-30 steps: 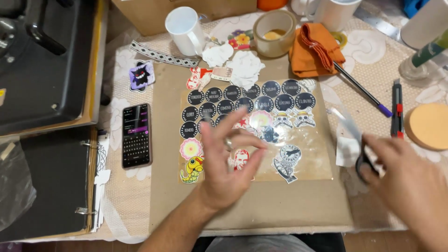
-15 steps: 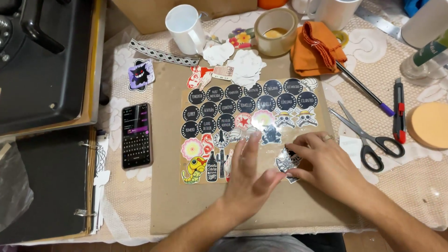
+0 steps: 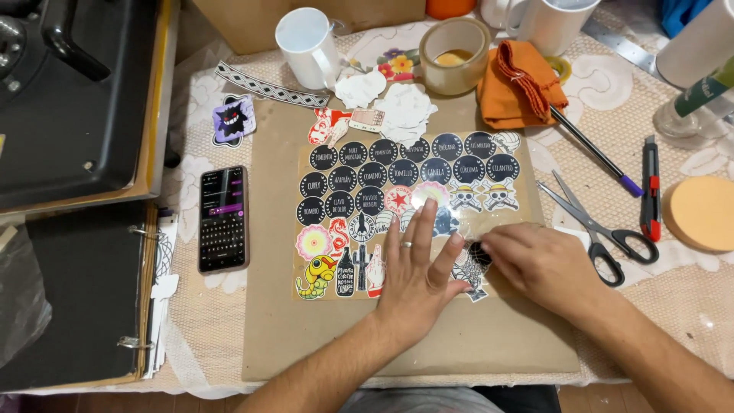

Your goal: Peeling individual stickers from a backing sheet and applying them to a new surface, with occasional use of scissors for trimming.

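Note:
A sheet of stickers (image 3: 367, 176), with black round labels, skulls and cartoon figures, lies on a brown board (image 3: 275, 321). My left hand (image 3: 417, 271) rests flat on the sheet's lower middle with its fingers spread and a ring on one finger. My right hand (image 3: 539, 264) sits just to its right, knuckles up. Its curled fingertips pinch at a black spider-web sticker (image 3: 465, 274) at the sheet's lower right corner, where clear film glints. The two hands almost touch.
Scissors (image 3: 596, 229), a red utility knife (image 3: 650, 187) and a pen (image 3: 596, 153) lie to the right, beside an orange disc (image 3: 699, 214). At the back stand a white mug (image 3: 306, 46), a tape roll (image 3: 455, 55) and an orange cloth (image 3: 520, 84). To the left are a phone (image 3: 223, 219) and a binder (image 3: 69, 298).
My right hand left the scissors on the table at the right and came in to the web sticker. My left hand stayed pressed on the sheet, shifting slightly.

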